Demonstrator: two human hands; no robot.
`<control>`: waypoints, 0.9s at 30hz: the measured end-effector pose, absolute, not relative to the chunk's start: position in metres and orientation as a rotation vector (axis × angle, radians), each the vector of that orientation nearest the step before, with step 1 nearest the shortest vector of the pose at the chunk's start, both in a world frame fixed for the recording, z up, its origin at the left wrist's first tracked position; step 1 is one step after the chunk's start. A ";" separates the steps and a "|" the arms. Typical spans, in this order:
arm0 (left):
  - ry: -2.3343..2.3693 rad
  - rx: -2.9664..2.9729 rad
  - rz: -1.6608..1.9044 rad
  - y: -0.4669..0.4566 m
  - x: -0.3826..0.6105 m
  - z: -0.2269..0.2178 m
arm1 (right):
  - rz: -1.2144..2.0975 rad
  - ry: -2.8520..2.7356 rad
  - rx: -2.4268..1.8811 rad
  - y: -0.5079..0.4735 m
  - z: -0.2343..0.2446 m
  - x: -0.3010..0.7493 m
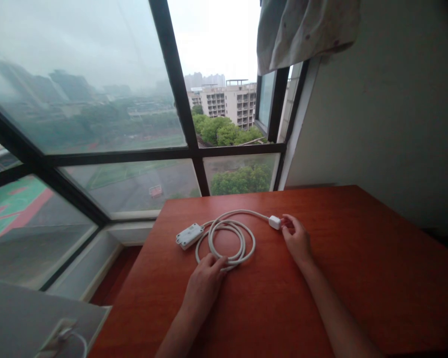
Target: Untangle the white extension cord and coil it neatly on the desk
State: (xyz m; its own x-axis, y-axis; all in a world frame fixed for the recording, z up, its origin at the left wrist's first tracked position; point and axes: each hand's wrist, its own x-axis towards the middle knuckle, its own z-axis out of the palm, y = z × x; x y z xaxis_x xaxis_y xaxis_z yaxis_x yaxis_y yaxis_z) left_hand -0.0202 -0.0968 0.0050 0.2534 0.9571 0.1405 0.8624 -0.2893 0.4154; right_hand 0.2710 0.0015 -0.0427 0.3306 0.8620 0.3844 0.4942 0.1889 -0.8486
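Observation:
A white extension cord lies on the reddish-brown table point(358, 258). Its cable point(242, 238) is wound into a loose coil at the table's middle. The flat white socket block point(189, 235) rests at the coil's left. The white plug point(275, 222) sits at the end of the cable on the right. My left hand point(205, 283) presses down on the near side of the coil, fingers closed over the loops. My right hand point(296, 237) pinches the plug with its fingertips.
A large dark-framed window point(194, 149) stands just beyond the table's far edge. A white wall point(388, 124) runs along the right. A curtain point(302, 30) hangs at the top. A wall socket with a cable point(61, 335) shows at the lower left.

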 end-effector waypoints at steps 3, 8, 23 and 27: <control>1.747 2.287 0.503 -0.088 -0.022 0.008 | 0.399 -1.317 -1.467 0.003 -0.045 0.272; 1.770 2.353 0.435 -0.085 -0.006 0.014 | 0.454 -1.323 -1.440 0.004 -0.047 0.272; 1.063 2.384 0.382 -0.075 0.061 0.019 | 0.545 -1.915 -1.345 -0.011 -0.035 0.258; 1.026 2.302 0.439 -0.075 0.061 0.008 | 0.585 -1.956 -1.355 -0.013 -0.035 0.255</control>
